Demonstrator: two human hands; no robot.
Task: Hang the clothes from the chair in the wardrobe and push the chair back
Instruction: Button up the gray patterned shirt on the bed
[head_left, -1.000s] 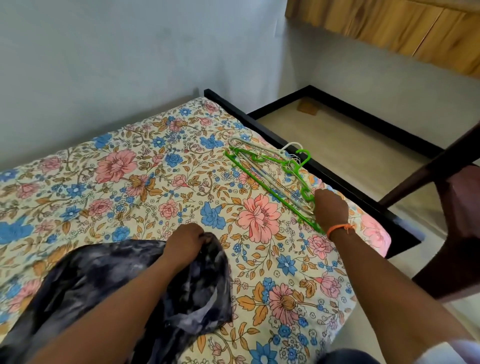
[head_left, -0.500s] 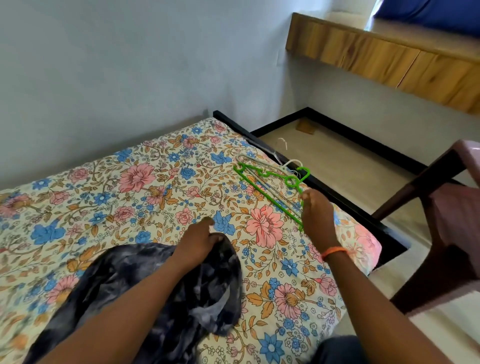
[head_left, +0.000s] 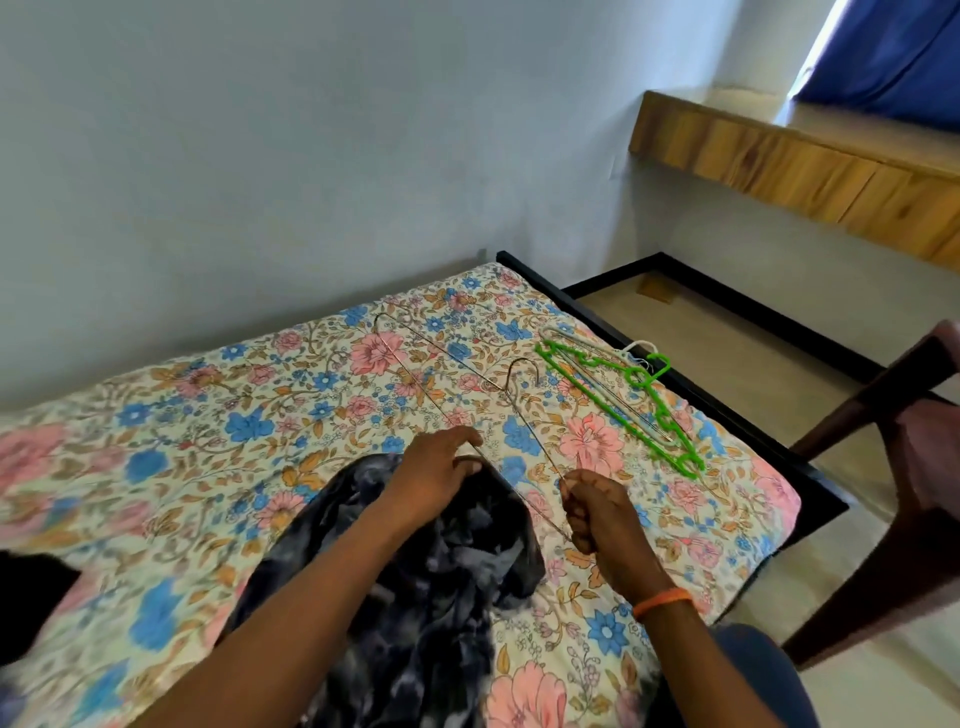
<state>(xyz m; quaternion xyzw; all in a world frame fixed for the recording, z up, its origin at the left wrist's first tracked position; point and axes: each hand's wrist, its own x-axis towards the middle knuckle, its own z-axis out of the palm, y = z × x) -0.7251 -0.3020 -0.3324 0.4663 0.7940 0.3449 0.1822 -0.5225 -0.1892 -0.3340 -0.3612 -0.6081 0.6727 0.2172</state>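
A dark blue-and-grey patterned garment (head_left: 415, 582) lies crumpled on the floral bedsheet (head_left: 208, 426). My left hand (head_left: 439, 467) holds the garment's top edge, its fingers curled round the cloth. My right hand (head_left: 592, 512) pinches the near corner of a thin metal wire hanger (head_left: 447, 374). The hanger stretches away over the sheet, its hook to the right. A pile of hangers with a green plastic hanger (head_left: 623, 410) on top lies near the bed's right edge. Part of a dark reddish chair (head_left: 883, 493) shows at the right.
The bed stands against a pale wall, its black frame (head_left: 769, 441) along the right side. Beyond it is beige floor (head_left: 727, 364). A wooden shelf (head_left: 810, 176) runs along the right wall under a blue curtain (head_left: 893, 57). A dark object (head_left: 31, 597) sits at the left edge.
My right hand left the hanger pile and drew one wire hanger back toward the garment. My left hand stayed on the garment. The view tilted up.
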